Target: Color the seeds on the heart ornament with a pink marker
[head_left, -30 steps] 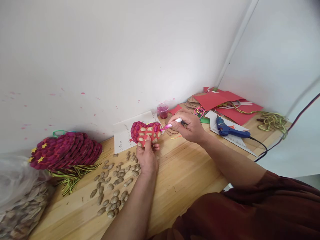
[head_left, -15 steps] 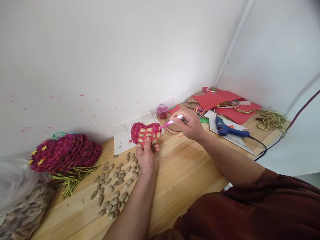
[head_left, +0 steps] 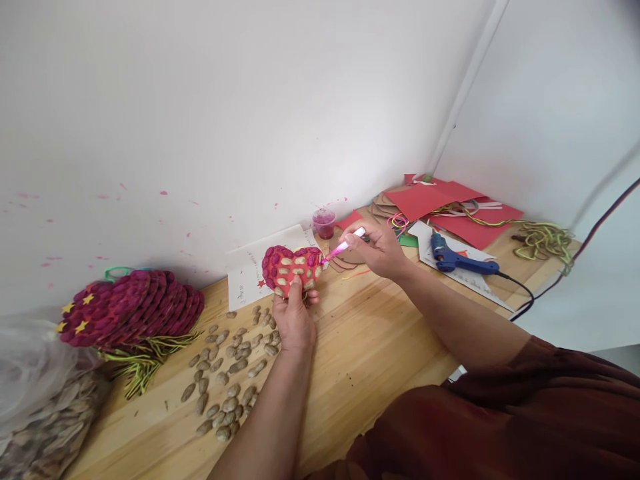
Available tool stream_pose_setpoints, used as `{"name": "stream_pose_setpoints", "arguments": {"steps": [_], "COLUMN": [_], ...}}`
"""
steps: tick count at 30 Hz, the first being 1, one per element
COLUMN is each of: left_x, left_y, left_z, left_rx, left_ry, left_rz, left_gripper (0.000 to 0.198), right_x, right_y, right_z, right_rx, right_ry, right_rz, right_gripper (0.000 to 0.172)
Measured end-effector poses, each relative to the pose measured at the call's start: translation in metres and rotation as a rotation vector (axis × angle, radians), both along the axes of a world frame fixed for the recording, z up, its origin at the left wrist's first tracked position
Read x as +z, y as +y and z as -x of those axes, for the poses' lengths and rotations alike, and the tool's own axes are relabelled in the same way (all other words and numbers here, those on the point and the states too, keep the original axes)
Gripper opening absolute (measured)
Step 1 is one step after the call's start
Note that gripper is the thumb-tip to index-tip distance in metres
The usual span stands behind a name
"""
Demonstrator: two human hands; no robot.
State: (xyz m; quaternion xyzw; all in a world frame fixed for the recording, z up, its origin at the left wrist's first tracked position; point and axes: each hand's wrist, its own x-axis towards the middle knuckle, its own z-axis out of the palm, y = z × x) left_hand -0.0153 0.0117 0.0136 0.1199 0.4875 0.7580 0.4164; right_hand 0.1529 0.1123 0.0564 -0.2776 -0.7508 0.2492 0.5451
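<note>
My left hand (head_left: 294, 319) grips the lower tip of a red heart (head_left: 292, 268) covered in peanut shells, some painted magenta, some bare. It holds the heart upright above the wooden table (head_left: 360, 347). My right hand (head_left: 381, 249) pinches a small white-handled brush (head_left: 345, 245) whose pink tip touches the heart's right edge. A small cup of magenta paint (head_left: 325, 223) stands by the wall just behind the brush.
Loose peanut shells (head_left: 227, 373) lie scattered left of my arm. A stack of finished magenta hearts (head_left: 133, 307) and a plastic bag of shells (head_left: 43, 407) sit at left. White paper (head_left: 247, 267), a blue glue gun (head_left: 463, 261), red card sheets (head_left: 440, 203) and cords (head_left: 543, 240) lie at right.
Almost nothing moved. My right hand and brush shifted slightly up along the heart's right edge; the heart stays held in my left hand.
</note>
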Motion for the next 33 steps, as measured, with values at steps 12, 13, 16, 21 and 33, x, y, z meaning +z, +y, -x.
{"name": "stream_pose_setpoints", "arguments": {"steps": [12,13,16,21,33], "left_x": [-0.001,-0.001,0.001,0.001,0.007], "left_y": [-0.001,-0.001,-0.002,-0.002,-0.001], "left_z": [0.000,0.000,0.000,0.002,0.004], "left_rx": [-0.003,-0.005,-0.007,-0.019,-0.044], "left_ry": [-0.006,-0.014,-0.040,-0.102,-0.237], "left_rz": [-0.011,-0.014,-0.022,-0.029,0.005], "left_gripper": [0.056,0.056,0.058,0.054,0.036], "right_x": [-0.004,-0.005,-0.005,-0.001,0.005], "right_y": [0.006,0.007,0.010,0.011,0.008], "right_z": [0.001,0.001,0.000,-0.001,0.001], "right_rx": [0.010,0.003,-0.004,0.109,0.153], "right_ry": [0.057,0.063,0.118,0.146,0.232], "right_rz": [0.118,0.125,0.163,0.243,0.377], "right_gripper": [0.047,0.047,0.048,0.050,0.056]}}
